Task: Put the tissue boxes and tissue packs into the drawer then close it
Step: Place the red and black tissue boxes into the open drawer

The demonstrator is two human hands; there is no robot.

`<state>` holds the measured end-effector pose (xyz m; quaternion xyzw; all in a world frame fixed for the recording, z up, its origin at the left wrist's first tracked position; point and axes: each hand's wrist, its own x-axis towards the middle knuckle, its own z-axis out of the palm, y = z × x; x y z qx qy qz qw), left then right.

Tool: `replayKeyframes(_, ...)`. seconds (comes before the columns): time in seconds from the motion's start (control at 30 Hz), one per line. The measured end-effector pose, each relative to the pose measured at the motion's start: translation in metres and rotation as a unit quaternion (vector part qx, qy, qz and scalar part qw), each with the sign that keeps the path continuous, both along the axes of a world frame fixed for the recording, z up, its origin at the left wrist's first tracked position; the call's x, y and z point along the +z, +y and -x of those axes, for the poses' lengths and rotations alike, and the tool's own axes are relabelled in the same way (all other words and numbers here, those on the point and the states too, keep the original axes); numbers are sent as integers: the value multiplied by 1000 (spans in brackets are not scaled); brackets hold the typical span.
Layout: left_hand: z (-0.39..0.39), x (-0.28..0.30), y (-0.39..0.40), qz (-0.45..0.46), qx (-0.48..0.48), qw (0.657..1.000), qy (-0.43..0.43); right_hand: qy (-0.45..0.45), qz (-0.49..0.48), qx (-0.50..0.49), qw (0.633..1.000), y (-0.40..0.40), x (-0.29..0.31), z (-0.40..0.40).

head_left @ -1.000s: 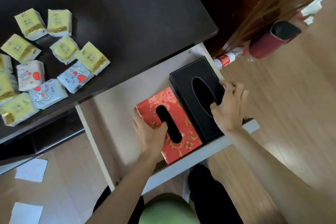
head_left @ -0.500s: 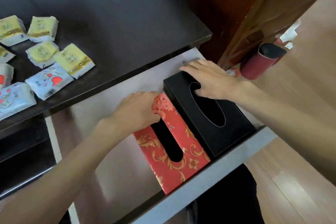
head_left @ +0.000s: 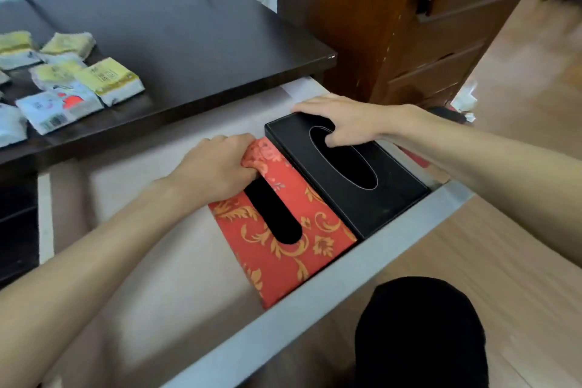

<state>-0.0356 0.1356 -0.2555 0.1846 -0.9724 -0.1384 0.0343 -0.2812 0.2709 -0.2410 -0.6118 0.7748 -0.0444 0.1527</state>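
- Head view, the setting: wooden flooring (head_left: 519,186) runs along the right, a brown wooden cabinet (head_left: 409,41) stands at the back, and a dark bench (head_left: 189,41) fills the upper left with a pale drawer (head_left: 315,302) pulled out from under it.
- Head view, what looks done: both tissue boxes already sit inside the drawer, at its right end, side by side and touching. The black tissue box (head_left: 362,186) lies nearest the right wall; the red tissue box (head_left: 283,230), patterned in gold, lies just to its left, with its near end against the drawer front.
- Head view, the hands: the left hand (head_left: 214,167) has its grip closed round the far end of the red box, fingers curled over the edge by the slot. The right hand (head_left: 343,123) lies on the far end of the black box with fingers spread flat and the thumb dipping into the oval opening, a pressing hold, not a lifting one. I judge that the boxes are being seated or squared up.
- Head view, what is left: the tissue packs (head_left: 78,85), yellow ones and pale blue ones with red marks, lie on the bench top at the left, well apart from the drawer; more may lie beyond the left edge. None shows in the drawer, whose left part is bare.
- Judgement: roughly the first half is finished. The packs must go into the bare left part, then the drawer, now wide open, has to be pushed shut.
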Motion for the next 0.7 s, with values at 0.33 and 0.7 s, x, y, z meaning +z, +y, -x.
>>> replayKeyframes(0.33, 18, -4, 19, 50, 62, 997, 3, -14, -32, -60, 998, 6, 4, -15)
replayKeyframes(0.7, -6, 26, 37, -63, 55, 996, -27, -21, 37, -116, 992, 31, 13, -33)
